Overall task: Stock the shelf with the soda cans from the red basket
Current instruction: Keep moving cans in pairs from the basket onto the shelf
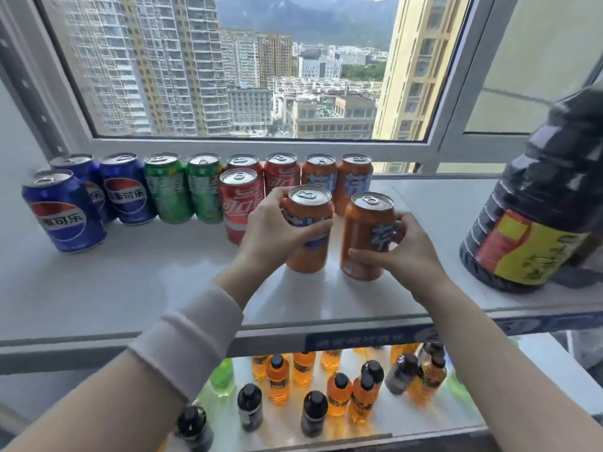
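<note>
On the white shelf (130, 282) below the window (228, 76), two orange soda cans stand upright, each held by one hand. The left hand (274, 230) has its fingers (277, 195) curled round the first orange can (308, 259), thumb across the label. The right hand (408, 256) grips the second orange can (362, 230) just beside it, thumb low on the side. Both cans sit nearer the viewer than the back row (205, 187), which runs along the window frame in pairs: blue, green, red, orange. A third blue can (63, 216) and a third red can (236, 203) stand one step out from the window. Toward the window's right end stands a large dark bottle (535, 207) with a yellow and red label. Small bottles (339, 393) fill the lower shelf.
</note>
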Motion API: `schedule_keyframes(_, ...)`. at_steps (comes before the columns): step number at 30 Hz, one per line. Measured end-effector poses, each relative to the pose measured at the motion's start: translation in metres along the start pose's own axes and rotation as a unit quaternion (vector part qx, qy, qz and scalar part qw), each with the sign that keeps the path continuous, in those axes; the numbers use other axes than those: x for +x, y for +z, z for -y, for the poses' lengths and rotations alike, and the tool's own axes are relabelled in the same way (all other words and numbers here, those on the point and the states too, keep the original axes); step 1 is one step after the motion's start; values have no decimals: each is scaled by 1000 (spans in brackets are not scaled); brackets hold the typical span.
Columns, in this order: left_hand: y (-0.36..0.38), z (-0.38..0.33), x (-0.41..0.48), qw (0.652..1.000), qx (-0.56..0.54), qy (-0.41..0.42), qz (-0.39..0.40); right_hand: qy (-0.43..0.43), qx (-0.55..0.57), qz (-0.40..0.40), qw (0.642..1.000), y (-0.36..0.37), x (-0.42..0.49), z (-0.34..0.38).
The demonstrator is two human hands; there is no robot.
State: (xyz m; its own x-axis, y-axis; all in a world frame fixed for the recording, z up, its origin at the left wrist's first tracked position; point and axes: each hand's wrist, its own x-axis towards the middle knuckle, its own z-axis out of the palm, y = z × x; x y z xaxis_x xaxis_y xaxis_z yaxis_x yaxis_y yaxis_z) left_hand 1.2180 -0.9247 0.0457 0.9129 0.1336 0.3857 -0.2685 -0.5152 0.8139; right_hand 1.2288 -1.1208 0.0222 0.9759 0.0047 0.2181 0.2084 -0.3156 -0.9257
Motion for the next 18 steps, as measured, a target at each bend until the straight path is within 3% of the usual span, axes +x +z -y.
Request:
schedule_keyframes(6, 26, 7, 34, 1000, 9, -7, -10, -33, -15, -36, 999, 2, 41, -15)
schedule_keyframes(18, 47, 7, 43, 999, -8, -17, -45, -72, -34, -27, 996, 4, 67, -26)
